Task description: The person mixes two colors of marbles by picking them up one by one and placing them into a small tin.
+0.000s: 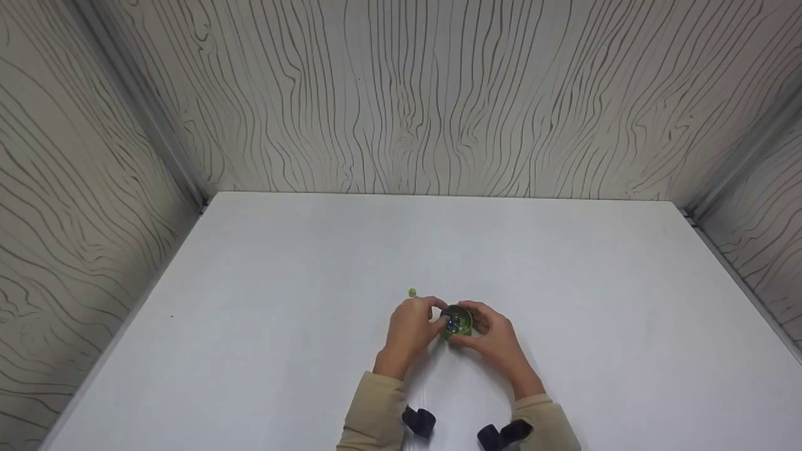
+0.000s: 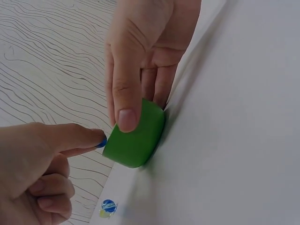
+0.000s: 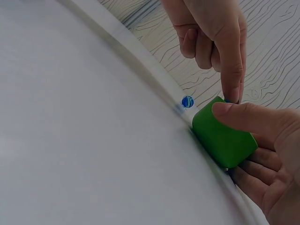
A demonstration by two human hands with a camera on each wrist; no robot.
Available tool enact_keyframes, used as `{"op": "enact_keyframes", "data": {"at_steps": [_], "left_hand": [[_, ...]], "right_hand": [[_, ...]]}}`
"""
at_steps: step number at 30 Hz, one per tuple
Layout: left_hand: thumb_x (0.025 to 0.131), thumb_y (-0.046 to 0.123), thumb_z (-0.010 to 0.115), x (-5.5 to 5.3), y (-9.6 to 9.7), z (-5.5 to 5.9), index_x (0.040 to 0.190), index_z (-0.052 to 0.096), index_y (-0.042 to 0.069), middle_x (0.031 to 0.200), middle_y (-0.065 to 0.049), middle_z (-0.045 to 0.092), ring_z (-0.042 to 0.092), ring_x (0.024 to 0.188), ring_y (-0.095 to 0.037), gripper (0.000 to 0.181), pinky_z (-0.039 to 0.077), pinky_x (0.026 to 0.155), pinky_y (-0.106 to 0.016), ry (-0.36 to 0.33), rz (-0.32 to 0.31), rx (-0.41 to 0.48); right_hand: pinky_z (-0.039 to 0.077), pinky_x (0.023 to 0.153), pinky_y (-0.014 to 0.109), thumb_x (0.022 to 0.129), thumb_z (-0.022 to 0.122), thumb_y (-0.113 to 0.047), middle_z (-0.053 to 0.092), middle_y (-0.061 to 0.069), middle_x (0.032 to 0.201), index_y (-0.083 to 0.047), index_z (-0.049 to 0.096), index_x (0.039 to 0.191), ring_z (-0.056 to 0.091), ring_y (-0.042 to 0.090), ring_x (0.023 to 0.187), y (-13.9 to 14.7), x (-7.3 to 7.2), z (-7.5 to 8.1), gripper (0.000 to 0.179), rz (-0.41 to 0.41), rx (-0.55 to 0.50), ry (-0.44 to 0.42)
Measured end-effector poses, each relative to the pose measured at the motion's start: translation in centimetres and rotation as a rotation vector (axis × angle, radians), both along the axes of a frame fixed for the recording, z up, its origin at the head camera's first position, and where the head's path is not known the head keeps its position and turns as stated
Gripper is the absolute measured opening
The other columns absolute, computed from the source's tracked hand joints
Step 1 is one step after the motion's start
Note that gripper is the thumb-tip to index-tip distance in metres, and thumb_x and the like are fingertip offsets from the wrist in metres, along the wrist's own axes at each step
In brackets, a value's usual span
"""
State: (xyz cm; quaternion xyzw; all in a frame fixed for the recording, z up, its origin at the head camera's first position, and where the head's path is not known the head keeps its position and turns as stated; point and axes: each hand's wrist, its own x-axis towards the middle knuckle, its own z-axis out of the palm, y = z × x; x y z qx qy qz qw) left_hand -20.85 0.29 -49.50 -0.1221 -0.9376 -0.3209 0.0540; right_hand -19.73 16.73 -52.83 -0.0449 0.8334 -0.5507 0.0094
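Observation:
A small green cup [image 1: 464, 311] stands on the white table with several glass marbles [image 1: 453, 324] inside. My right hand [image 1: 495, 338] grips it from the right, its thumb [image 3: 234, 112] on the near wall and the other fingers round the far side. At the cup's rim, my left hand [image 1: 410, 327] pinches a blue marble [image 2: 101, 142] between thumb and index finger, mostly covered by the fingertips. The other fingers of that hand are curled into the palm.
Beyond the left hand, a blue swirled marble [image 2: 108, 205] and a yellow-green marble [image 2: 104, 214] lie close together on the white table [image 1: 263, 300]. Wood-patterned panels [image 1: 401, 100] stand behind the table and along both sides.

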Motion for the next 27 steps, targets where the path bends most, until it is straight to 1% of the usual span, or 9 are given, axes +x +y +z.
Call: {"op": "enact_keyframes", "data": {"at_steps": [5,15,16,18,20,22,23,27], "left_hand": [[0.082,0.018,0.075,0.1,0.3,0.0,0.096,0.075,0.012,0.073,-0.002,0.066,0.040,0.061,-0.004,0.016,0.034,0.056,-0.018,-0.001,-0.010,-0.015],[0.082,0.019,0.075,0.2,0.5,-0.2,0.096,0.075,0.012,0.072,0.000,0.067,0.042,0.061,-0.004,0.016,0.035,0.055,-0.018,0.028,-0.037,-0.051],[0.082,0.019,0.075,0.2,0.6,-0.2,0.096,0.075,0.012,0.073,0.000,0.069,0.044,0.061,-0.004,0.016,0.036,0.056,-0.018,0.030,-0.039,-0.056],[0.082,0.019,0.075,0.2,0.7,-0.3,0.096,0.075,0.012,0.078,0.000,0.073,0.053,0.063,-0.005,0.016,0.041,0.057,-0.019,0.033,-0.042,-0.059],[0.082,0.019,0.075,0.3,0.8,-0.4,0.097,0.074,0.011,0.085,-0.001,0.075,0.062,0.069,-0.009,0.016,0.048,0.062,-0.021,0.031,-0.045,-0.058],[0.082,0.018,0.075,0.3,1.0,-0.4,0.097,0.074,0.011,0.090,-0.002,0.076,0.068,0.076,-0.013,0.016,0.052,0.067,-0.024,0.024,-0.048,-0.051],[0.083,0.018,0.074,0.3,1.0,-0.4,0.097,0.074,0.011,0.091,-0.003,0.076,0.069,0.079,-0.014,0.016,0.053,0.069,-0.025,0.018,-0.050,-0.049],[0.083,0.017,0.074,0.4,1.2,-0.2,0.097,0.074,0.010,0.090,-0.003,0.076,0.070,0.079,-0.015,0.016,0.053,0.069,-0.024,-0.004,-0.058,-0.046]], "right_hand": [[0.047,0.102,0.036,0.070,0.083,-0.010,0.061,0.022,0.130,0.000,0.058,0.125,0.055,0.037,0.127,0.1,0.0,-0.1,0.061,0.010,0.004,0.016],[0.047,0.102,0.034,0.073,0.081,-0.006,0.060,0.023,0.131,0.002,0.057,0.126,0.053,0.037,0.129,0.2,0.1,0.0,0.058,0.031,-0.021,0.027],[0.047,0.102,0.034,0.074,0.080,-0.005,0.060,0.023,0.131,0.002,0.057,0.126,0.053,0.037,0.129,0.2,0.1,0.0,0.058,0.031,-0.018,0.029],[0.047,0.102,0.034,0.074,0.080,-0.004,0.060,0.024,0.131,0.002,0.057,0.126,0.053,0.038,0.128,0.2,0.0,0.0,0.057,0.029,-0.017,0.031],[0.047,0.102,0.034,0.074,0.080,-0.004,0.060,0.024,0.131,0.002,0.057,0.126,0.053,0.038,0.128,0.2,0.0,0.0,0.057,0.026,-0.015,0.030],[0.048,0.101,0.034,0.074,0.080,-0.003,0.060,0.024,0.131,0.003,0.057,0.125,0.054,0.038,0.128,0.1,0.0,-0.1,0.056,0.025,-0.014,0.032],[0.048,0.101,0.034,0.074,0.080,-0.004,0.060,0.024,0.131,0.003,0.057,0.125,0.054,0.038,0.128,0.1,0.0,-0.1,0.056,0.023,-0.013,0.031],[0.048,0.101,0.035,0.075,0.079,-0.003,0.060,0.025,0.130,0.003,0.057,0.125,0.055,0.038,0.127,0.2,0.0,0.0,0.055,0.025,-0.010,0.033]]}}
